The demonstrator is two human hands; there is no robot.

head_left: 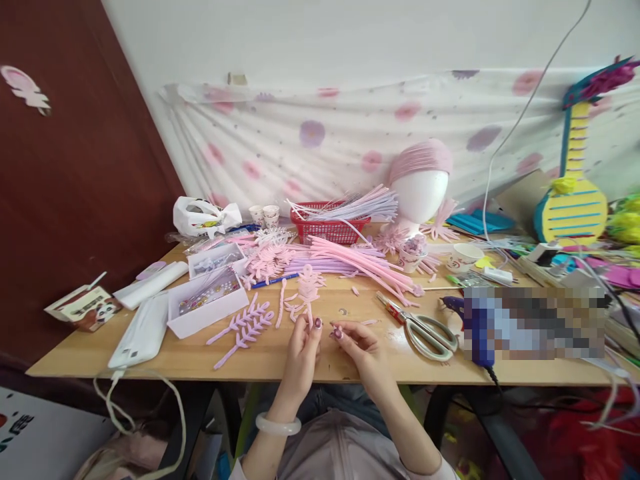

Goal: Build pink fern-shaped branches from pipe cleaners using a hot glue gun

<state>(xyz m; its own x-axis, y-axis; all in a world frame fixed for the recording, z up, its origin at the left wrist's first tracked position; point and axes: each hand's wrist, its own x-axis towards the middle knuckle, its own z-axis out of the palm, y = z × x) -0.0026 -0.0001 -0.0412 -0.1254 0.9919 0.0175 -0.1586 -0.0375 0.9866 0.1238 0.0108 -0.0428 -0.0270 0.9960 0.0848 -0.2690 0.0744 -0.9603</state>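
Observation:
Near the front edge of the table, my left hand (302, 350) is closed on the stem of a pink pipe cleaner sprig (309, 288), which stands upright with looped side leaves. Just to its right, my right hand (361, 352) has thumb and index finger pinched together, apart from the sprig. Whatever lies between those fingertips is too small to make out. Left of my hands lie purple pipe cleaner sprigs (249, 327), and some short pink pipe cleaner pieces (281, 303) rest beside them. Scissors (423, 333) with pale handles lie to the right.
Bundles of pink pipe cleaners (357, 263) lie behind my hands, before a red basket (330, 231). A white box of beads (207, 303) and a power bank (140, 330) are at left. A foam head (419, 190), a paper cup (465, 257) and a glue gun (475, 330) stand or lie rightward.

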